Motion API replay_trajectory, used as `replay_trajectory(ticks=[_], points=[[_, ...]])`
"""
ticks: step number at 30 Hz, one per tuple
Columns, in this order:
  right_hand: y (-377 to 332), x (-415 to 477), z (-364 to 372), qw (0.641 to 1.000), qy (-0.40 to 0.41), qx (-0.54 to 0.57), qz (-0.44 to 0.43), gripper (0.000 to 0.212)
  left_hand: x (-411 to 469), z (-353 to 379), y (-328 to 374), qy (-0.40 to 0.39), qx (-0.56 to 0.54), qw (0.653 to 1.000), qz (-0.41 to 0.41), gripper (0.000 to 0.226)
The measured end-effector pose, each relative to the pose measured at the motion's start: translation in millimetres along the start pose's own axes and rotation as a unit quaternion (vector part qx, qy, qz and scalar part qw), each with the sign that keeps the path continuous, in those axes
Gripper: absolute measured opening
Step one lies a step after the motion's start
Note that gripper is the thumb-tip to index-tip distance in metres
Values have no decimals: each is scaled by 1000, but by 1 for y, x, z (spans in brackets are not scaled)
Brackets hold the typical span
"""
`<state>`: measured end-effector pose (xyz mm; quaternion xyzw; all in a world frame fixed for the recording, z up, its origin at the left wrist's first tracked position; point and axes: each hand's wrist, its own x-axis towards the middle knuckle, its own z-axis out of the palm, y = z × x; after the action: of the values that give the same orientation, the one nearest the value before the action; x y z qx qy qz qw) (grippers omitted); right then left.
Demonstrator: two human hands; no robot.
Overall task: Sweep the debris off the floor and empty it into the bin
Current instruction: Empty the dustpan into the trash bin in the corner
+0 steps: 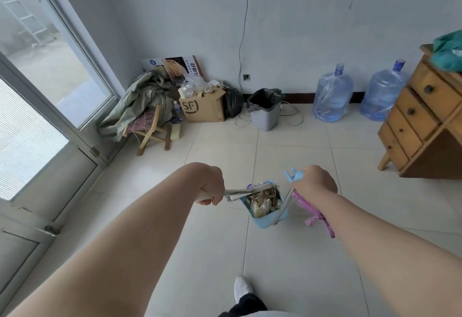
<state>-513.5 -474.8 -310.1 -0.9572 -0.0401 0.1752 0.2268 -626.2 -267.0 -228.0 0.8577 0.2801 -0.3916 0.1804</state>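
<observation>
Pale tiled floor point(287, 261); lined bin point(265, 111) upper centre. Right hand point(315, 182) clenches the handle of the blue dustpan point(267, 216), lower centre, carrying light, loose debris point(262, 200); keep level. Left hand point(212, 183) clenches the broom handle point(233, 191).

From my remote seat, I see a light blue dustpan point(267, 216) hanging above the pale tile floor point(287, 266), loaded with dry brownish leaves and paper scraps point(262, 200), its metal handle point(283, 204) rising toward one o'clock. A second metal handle, probably the broom's point(233, 191), crosses the pan's rim from nine o'clock. The grey bin point(265, 114), lined with a black bag, stands upright at twelve o'clock by the far wall.
</observation>
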Motion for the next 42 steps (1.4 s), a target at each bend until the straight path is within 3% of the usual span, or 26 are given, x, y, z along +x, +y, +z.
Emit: replay_trajectory(ticks=[5, 10, 14, 19, 27, 31, 38, 42], points=[[-45, 61, -2, 999, 15, 16, 40, 10, 59, -79, 1, 1, 18, 1000, 13, 23], [-77, 119, -13, 998, 20, 30, 46, 12, 96, -148, 11, 2, 25, 1000, 15, 18], [-100, 174, -16, 998, 30, 39, 44, 14, 119, -197, 22, 4, 0, 1000, 16, 45], [-122, 236, -33, 997, 29, 56, 32, 19, 143, -250, 43, 26, -21, 999, 5, 50], [-154, 308, -62, 998, 26, 56, 11, 24, 173, -302, 65, 83, -63, 994, -19, 50], [-173, 327, -66, 998, 38, 58, 7, 21, 185, -326, 66, 106, -89, 990, -37, 12], [-200, 352, -81, 996, 52, 66, 11, 18, 228, -350, 58, 128, -159, 978, -52, 17], [-217, 370, -89, 991, 75, 109, 30, 15, 239, -362, 53, 141, -96, 983, -62, 18]])
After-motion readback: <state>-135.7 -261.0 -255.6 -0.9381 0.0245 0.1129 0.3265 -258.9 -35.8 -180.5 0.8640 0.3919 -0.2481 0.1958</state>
